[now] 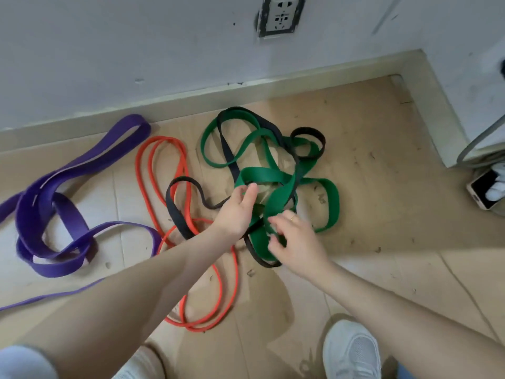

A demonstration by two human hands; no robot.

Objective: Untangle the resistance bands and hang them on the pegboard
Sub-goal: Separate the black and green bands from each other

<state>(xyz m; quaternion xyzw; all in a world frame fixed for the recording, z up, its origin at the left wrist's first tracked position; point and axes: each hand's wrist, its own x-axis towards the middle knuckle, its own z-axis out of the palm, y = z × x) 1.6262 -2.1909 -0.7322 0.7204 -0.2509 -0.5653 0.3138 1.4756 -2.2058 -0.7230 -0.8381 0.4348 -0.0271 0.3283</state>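
A green band (276, 175) and a black band (175, 212) lie knotted together on the cardboard-covered floor near the wall. My left hand (237, 209) reaches into the tangle, its fingers at a green strand. My right hand (295, 242) curls its fingers round a green strand at the near side of the knot. An orange band (143, 170) lies in long loops to the left, passing under my left forearm. A wide purple band (68, 214) lies loosely coiled at the far left. No pegboard is in view.
A white wall with a socket (281, 16) and a skirting board runs behind the bands. A phone (482, 188) and a grey cable (481, 140) lie at the right edge. My white shoe (352, 351) stands at the bottom right.
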